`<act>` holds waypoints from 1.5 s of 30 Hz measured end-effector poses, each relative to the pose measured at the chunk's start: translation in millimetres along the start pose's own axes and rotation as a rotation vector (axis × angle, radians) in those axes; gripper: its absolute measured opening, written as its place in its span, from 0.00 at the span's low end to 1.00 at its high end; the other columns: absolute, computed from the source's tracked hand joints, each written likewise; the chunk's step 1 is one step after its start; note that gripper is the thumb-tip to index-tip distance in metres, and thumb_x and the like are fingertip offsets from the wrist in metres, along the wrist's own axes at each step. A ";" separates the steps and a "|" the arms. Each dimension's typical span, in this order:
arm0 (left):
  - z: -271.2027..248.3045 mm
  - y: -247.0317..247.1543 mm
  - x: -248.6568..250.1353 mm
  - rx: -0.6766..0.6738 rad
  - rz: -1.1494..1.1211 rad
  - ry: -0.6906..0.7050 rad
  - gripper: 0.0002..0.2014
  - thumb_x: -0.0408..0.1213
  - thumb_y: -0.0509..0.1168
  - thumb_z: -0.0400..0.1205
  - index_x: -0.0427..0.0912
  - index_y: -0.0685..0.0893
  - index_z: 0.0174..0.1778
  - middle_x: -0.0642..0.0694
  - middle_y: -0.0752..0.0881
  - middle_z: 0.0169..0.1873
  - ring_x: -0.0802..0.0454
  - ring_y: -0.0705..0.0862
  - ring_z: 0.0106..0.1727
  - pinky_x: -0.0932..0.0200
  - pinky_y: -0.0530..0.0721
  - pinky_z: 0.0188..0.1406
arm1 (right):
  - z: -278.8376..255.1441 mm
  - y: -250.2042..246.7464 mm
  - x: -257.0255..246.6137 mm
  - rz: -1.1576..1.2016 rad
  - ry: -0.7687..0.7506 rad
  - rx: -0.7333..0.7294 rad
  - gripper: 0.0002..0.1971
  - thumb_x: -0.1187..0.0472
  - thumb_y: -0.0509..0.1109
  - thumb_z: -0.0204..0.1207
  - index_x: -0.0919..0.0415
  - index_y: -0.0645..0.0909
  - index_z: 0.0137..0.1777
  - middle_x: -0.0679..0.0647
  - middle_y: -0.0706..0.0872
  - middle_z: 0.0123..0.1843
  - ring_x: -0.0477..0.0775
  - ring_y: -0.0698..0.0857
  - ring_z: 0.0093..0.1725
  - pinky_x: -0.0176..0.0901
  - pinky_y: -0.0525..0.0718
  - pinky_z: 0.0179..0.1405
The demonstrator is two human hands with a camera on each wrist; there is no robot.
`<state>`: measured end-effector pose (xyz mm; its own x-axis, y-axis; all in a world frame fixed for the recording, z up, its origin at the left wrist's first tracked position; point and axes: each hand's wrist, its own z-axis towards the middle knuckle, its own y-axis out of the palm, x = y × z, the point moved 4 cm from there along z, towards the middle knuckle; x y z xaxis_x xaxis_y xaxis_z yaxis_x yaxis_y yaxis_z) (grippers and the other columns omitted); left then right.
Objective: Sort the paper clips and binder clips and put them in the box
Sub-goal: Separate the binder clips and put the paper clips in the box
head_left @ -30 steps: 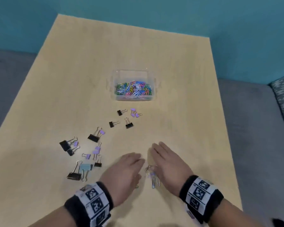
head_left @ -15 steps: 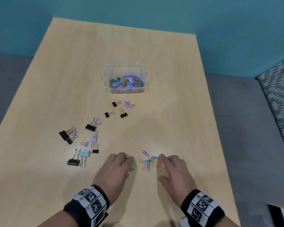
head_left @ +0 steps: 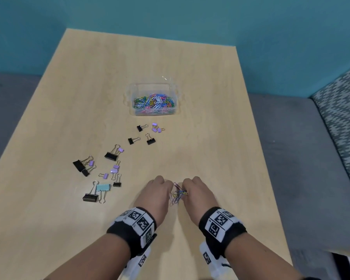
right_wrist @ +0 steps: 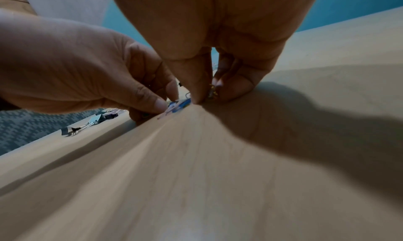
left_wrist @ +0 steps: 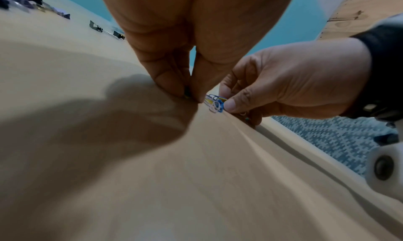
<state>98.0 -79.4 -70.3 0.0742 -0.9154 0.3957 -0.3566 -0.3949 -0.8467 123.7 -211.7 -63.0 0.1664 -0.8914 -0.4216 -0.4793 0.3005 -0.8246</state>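
Observation:
A small bunch of coloured paper clips [head_left: 177,194] lies on the table near its front edge, squeezed between my two hands. My left hand [head_left: 166,188] has its fingers curled and pinches clips from the left; its fingertips [left_wrist: 174,89] press down on the wood. My right hand [head_left: 187,189] is curled the same way, and in the left wrist view its thumb and fingers grip blue and yellow clips [left_wrist: 214,103]. The clear plastic box [head_left: 154,113] stands further back at mid-table, partly filled with paper clips. Binder clips lie scattered to the left, among them a black one [head_left: 111,155].
Between the box and my hands lie small black and purple binder clips [head_left: 157,128]. A light blue binder clip [head_left: 103,187] and a large black one [head_left: 90,197] sit just left of my left hand. The wooden table [head_left: 220,138] ends at a grey sofa on the right.
My hands went from lying flat and apart to curled and close together. The loose spread of paper clips between them has been drawn into one tight bunch.

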 end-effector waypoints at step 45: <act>169.3 -224.5 -81.5 0.382 -0.908 -0.330 0.16 0.40 0.75 0.75 0.43 0.84 0.57 0.44 0.84 0.47 0.44 0.86 0.49 0.44 0.87 0.54 | 230.1 -177.7 -94.2 0.267 0.006 0.133 0.17 0.50 0.73 0.75 0.56 0.81 0.60 0.54 0.85 0.51 0.55 0.85 0.45 0.44 0.82 0.50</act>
<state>329.7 70.6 27.3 0.4389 -0.2146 0.8725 0.2754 -0.8922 -0.3580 391.5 -103.1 36.4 0.0443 -0.7768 -0.6282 -0.3881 0.5661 -0.7273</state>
